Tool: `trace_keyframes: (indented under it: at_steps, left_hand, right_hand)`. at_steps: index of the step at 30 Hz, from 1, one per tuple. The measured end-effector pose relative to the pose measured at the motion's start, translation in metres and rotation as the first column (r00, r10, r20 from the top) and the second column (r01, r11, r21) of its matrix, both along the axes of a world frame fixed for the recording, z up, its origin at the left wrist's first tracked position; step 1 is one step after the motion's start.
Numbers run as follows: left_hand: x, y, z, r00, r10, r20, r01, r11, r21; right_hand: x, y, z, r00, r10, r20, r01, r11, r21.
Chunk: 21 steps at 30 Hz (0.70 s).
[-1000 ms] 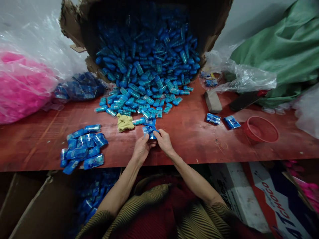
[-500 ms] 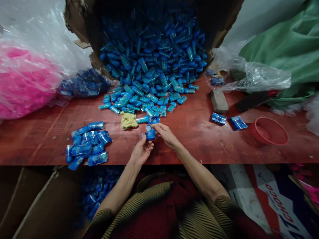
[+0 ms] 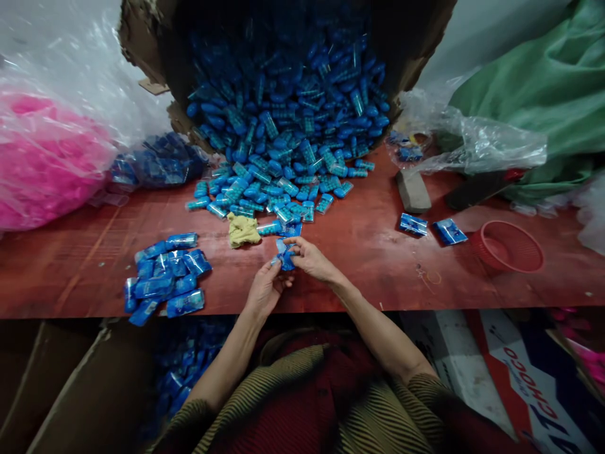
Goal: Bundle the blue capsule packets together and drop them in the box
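A small blue printed plastic wrapper [image 3: 285, 257] is pinched between both hands above the table's front part. My left hand [image 3: 265, 285] grips its left side with thumb and fingers. My right hand [image 3: 312, 260] has its fingertips closed on the wrapper's right side. Just beyond lies a clear-and-blue capsule-shaped container [image 3: 269, 227], beside a flat blue wrapper [image 3: 292, 230]. A crumpled yellow cloth [image 3: 243, 230] rests to their left. Blue-wrapped containers [image 3: 155, 285] form a loose group at the left front edge.
A torn cardboard box [image 3: 142, 44] spills many blue containers [image 3: 283, 145] onto the red table [image 3: 359, 252]. At right are two blue packs [image 3: 413, 224], a grey block [image 3: 413, 190] and a red basket [image 3: 510, 246]. A pink-filled bag [image 3: 47, 157] stands left.
The wrapper between my hands has gone from fairly flat to crumpled. My right hand's fingers have shifted slightly lower onto it. The view has moved a little.
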State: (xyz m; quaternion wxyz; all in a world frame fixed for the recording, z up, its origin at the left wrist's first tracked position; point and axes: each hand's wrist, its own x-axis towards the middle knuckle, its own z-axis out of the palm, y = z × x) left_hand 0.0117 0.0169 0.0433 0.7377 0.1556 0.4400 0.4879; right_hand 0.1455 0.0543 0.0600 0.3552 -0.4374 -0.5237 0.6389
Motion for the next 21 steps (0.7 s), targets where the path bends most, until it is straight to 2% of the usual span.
trace_keyframes:
  at_steps: [3, 5, 7, 10, 12, 15, 16, 18, 19, 21]
  left_hand:
    - [0.0, 0.0, 0.0, 0.998, 0.039, -0.045, -0.04, 0.999, -0.025]
    - [0.001, 0.001, 0.001, 0.997, 0.074, -0.014, -0.075, 0.995, -0.073]
    - [0.004, 0.001, 0.003, 0.994, 0.101, 0.037, -0.095, 0.986, -0.133]
    - [0.008, 0.002, 0.009, 0.991, 0.104, 0.089, -0.081, 0.97, -0.231]
    - [0.006, 0.002, 0.012, 0.99, 0.082, 0.114, -0.048, 0.962, -0.268]
    - [-0.002, 0.001, 0.014, 0.985, 0.094, 0.147, -0.05, 0.958, -0.282]
    - [-0.005, 0.0, 0.014, 0.982, 0.112, 0.154, -0.064, 0.956, -0.285]
    - [-0.011, -0.002, 0.015, 0.976, 0.147, 0.161, -0.095, 0.951, -0.293]
    - [-0.013, -0.003, 0.016, 0.973, 0.159, 0.165, -0.106, 0.95, -0.294]
    - [-0.016, -0.004, 0.018, 0.968, 0.176, 0.179, -0.119, 0.95, -0.289]
  right_hand:
    - [-0.002, -0.006, -0.008, 0.987, -0.118, 0.105, 0.093, 0.972, 0.217]
    - [-0.005, -0.009, -0.014, 0.979, -0.175, 0.103, 0.142, 0.953, 0.268]
    - [-0.007, -0.011, -0.019, 0.976, -0.209, 0.058, 0.191, 0.956, 0.224]
    - [-0.007, -0.011, -0.02, 0.969, -0.247, -0.025, 0.248, 0.964, 0.091]
    - [-0.002, -0.009, -0.016, 0.982, -0.174, -0.073, 0.175, 0.985, 0.008]
    - [0.007, 0.004, -0.007, 0.993, 0.085, -0.083, -0.084, 0.996, 0.02]
    - [0.007, 0.011, -0.004, 0.992, 0.125, -0.032, -0.123, 0.99, 0.075]
    - [0.002, 0.028, -0.002, 0.983, 0.06, 0.172, -0.103, 0.96, 0.258]
    - [-0.005, 0.037, -0.002, 0.953, -0.028, 0.3, -0.09, 0.924, 0.372]
    - [-0.022, 0.054, -0.003, 0.816, -0.167, 0.553, -0.19, 0.826, 0.53]
